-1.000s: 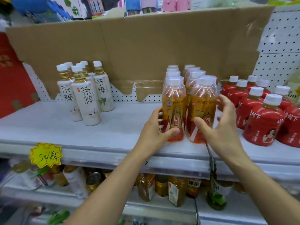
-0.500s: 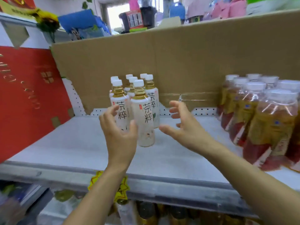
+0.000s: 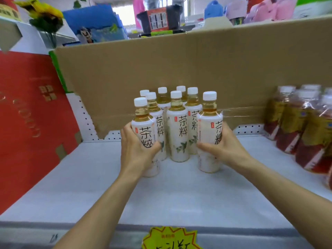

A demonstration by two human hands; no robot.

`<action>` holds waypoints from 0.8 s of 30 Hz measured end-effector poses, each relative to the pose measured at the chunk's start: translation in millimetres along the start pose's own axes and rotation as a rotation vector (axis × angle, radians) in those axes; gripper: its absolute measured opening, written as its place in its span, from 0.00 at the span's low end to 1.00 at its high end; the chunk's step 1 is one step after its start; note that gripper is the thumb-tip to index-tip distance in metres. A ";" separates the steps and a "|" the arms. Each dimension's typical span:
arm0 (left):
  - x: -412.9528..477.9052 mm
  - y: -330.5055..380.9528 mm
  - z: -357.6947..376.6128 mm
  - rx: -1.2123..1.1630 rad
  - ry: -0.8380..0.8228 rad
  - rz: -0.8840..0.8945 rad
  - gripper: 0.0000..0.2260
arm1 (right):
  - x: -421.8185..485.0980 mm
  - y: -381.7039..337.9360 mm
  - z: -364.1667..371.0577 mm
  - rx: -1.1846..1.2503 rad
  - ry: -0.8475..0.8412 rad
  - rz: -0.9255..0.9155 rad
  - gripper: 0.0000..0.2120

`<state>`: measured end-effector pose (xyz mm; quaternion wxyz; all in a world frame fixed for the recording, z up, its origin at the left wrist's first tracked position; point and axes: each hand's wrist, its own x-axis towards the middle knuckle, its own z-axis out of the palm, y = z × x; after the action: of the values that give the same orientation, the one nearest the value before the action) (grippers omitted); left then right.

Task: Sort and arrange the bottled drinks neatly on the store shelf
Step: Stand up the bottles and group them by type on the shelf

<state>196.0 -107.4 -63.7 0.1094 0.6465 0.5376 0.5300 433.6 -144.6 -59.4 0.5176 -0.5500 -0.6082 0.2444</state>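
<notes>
Head view: I am gripping two tea bottles, one in each hand, at the near edge of the cluster.
I am wrapping my left hand [image 3: 133,153] round the left front tea bottle [image 3: 143,130] and my right hand [image 3: 223,148] round the right front tea bottle [image 3: 209,124]. Both appear to be standing upright on the grey shelf [image 3: 179,198], just in front of the other tea bottles [image 3: 177,132] near the far cardboard backing [image 3: 161,69]. I am judging the step goes best sliding rather than lifting, keeping labels facing near, and squaring both into rows with the rest, well apart from the red-and-gold drink bottles [image 3: 296,126] at the right.
</notes>
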 end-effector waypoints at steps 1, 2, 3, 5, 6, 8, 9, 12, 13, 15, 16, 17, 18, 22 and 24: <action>3.5 -8.6 -10.6 0.019 0.017 -0.017 0.36 | 4.3 4.6 -7.8 -0.017 0.029 0.016 0.29; 7.5 -16.1 -20.9 0.039 0.037 -0.036 0.36 | 9.8 11.3 -16.2 -0.038 0.063 0.041 0.30; 12.0 -23.1 -30.7 0.061 0.055 -0.063 0.36 | 16.1 18.1 -23.9 -0.049 0.095 0.073 0.31; 21.4 -34.2 -45.1 0.090 0.094 -0.110 0.34 | 30.7 30.5 -36.8 -0.071 0.148 0.128 0.33; 25.6 -38.3 -49.7 0.097 0.106 -0.122 0.34 | 37.6 34.1 -41.6 -0.102 0.172 0.144 0.33; 30.8 -41.9 -55.0 0.105 0.109 -0.147 0.33 | 51.4 39.1 -48.9 -0.138 0.200 0.165 0.34; 30.8 -40.9 -55.7 0.109 0.107 -0.161 0.34 | 56.8 40.2 -51.6 -0.139 0.192 0.166 0.32; 24.6 -26.7 -50.4 0.244 0.259 0.063 0.39 | 64.1 44.1 -57.3 -0.152 0.149 0.168 0.39; 22.5 -16.6 -45.3 0.273 0.321 0.212 0.39 | 63.8 44.1 -57.3 -0.179 0.203 0.151 0.45; 20.6 11.0 -31.0 0.224 0.324 0.430 0.35 | 56.8 32.8 -55.3 -0.303 0.418 -0.026 0.45; 22.7 26.5 -23.1 0.176 0.284 0.489 0.33 | 53.4 22.4 -52.5 -0.377 0.532 -0.212 0.38; 27.9 41.0 -15.2 0.147 0.250 0.513 0.31 | 50.6 7.5 -48.0 -0.427 0.593 -0.410 0.32; 35.4 51.6 -7.6 0.144 0.226 0.508 0.30 | 49.5 -12.1 -42.3 -0.443 0.587 -0.551 0.28; 74.1 68.4 8.6 0.170 0.036 0.226 0.26 | 77.9 -60.2 -17.1 -0.506 0.241 -0.500 0.24; 84.5 66.2 9.3 0.164 -0.141 0.078 0.22 | 94.9 -72.0 -8.7 -0.507 0.033 -0.329 0.26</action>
<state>230.0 -61.2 27.5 0.0727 0.7094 0.5447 0.4413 424.8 -79.3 40.2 0.4064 -0.5597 -0.7221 -0.0111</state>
